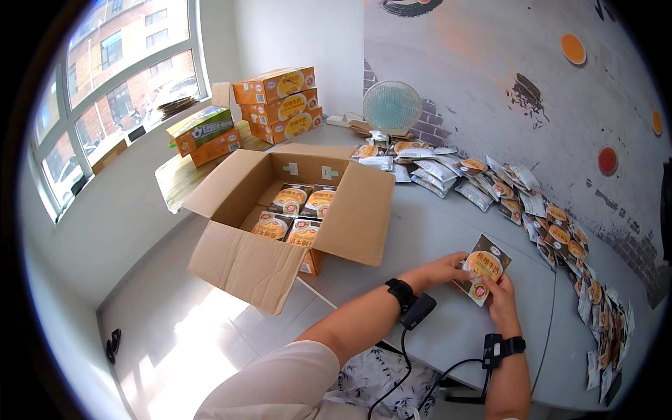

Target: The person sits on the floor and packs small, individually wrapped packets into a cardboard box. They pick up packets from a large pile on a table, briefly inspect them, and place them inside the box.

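Both my hands hold one flat food packet (484, 264), dark with an orange picture, just above the grey table (434, 238). My left hand (444, 269) grips its left edge and my right hand (501, 295) grips its lower right edge. Each wrist wears a black band with a cable. To the left stands an open cardboard box (280, 224) with several similar packets (294, 213) lying inside.
Many loose packets (560, 234) lie in a curved row along the table's far and right edges, by the painted wall. A small fan (391, 106) stands at the back. Orange cartons (278, 103) are stacked near the window, on a wooden surface (175, 183).
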Tool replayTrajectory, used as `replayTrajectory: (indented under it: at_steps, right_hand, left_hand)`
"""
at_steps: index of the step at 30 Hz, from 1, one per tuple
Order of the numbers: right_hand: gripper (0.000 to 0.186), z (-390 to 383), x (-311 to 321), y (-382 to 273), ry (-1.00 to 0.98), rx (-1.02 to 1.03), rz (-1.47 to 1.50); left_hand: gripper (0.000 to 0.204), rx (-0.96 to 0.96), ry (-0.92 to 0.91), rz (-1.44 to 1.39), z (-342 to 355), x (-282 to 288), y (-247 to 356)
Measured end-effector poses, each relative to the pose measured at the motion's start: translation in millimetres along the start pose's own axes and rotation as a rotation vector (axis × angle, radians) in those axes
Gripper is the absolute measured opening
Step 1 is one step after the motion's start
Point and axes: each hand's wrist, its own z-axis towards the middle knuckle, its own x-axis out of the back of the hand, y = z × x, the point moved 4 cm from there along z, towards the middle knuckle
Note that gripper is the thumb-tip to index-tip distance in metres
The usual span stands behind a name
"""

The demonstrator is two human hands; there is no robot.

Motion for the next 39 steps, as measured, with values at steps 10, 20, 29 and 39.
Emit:
replayTrajectory:
  at_steps: [10, 20, 29, 39]
  right_hand:
    - [0.041, -1.8, -4.3, 0.2, -0.042, 0.061, 0.022]
    - [0.044, -0.2, -3.5, 1.9, -0.051, 0.063, 0.208]
    - [0.058, -2.8, 5.9, -1.0, 0.031, -0.034, 0.136]
    - [0.054, -2.8, 3.4, -0.3, 0.068, -0.057, 0.111]
  left_hand:
    - [0.043, -0.075, 0.016, -0.125, 3.4, 2.1, -4.7]
    - [0.049, -0.069, 0.204, -0.174, 8.0, 1.2, -3.7]
    - [0.042, -0.271, 0.406, -0.212, -14.4, 23.0, 112.6]
    - [0.035, -0.354, 0.817, 0.039, -123.9, 162.5, 216.5]
